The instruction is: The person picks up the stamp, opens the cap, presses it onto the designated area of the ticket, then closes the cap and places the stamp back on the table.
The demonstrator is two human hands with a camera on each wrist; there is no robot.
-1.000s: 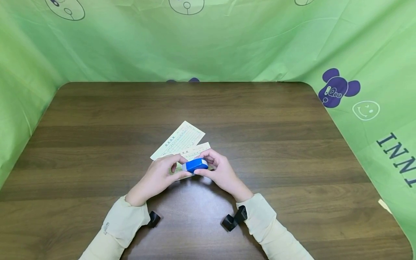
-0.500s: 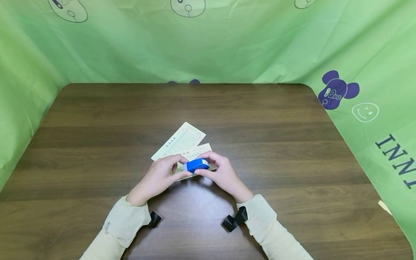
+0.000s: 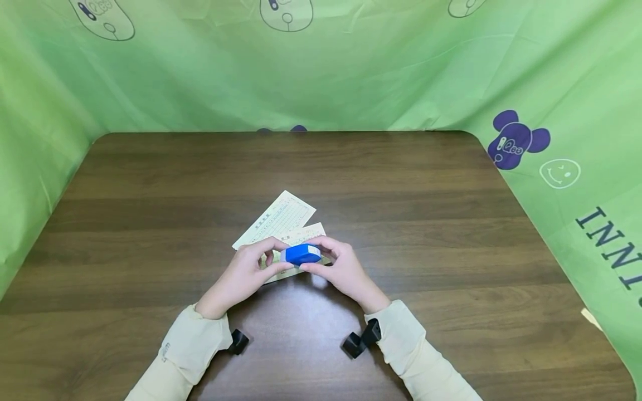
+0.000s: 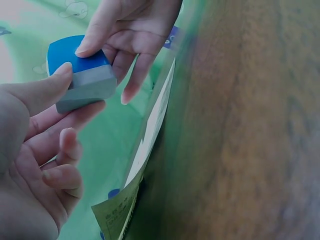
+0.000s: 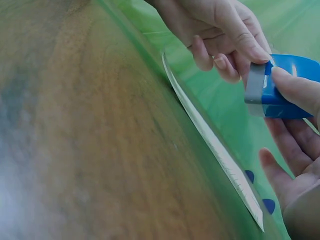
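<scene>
A blue stamp with a grey cap is held between both hands above the paper forms. My left hand pinches the grey cap end between thumb and fingers. From the other side, my right hand grips the blue body. In the right wrist view the cap sits against the blue part, with no gap that I can see. Beneath lie two printed forms: one slanted form farther off, and a nearer form overlapping it, partly hidden by the hands and stamp.
The brown wooden table extends around the hands on all sides. Green printed cloth hangs behind it and along both sides. Near the right edge lies a small pale strip. An edge of the paper curls up from the tabletop.
The head view has tilted slightly, so the table's far edge sits lower in it. Both hands keep the same hold on the stamp, with hardly any movement.
</scene>
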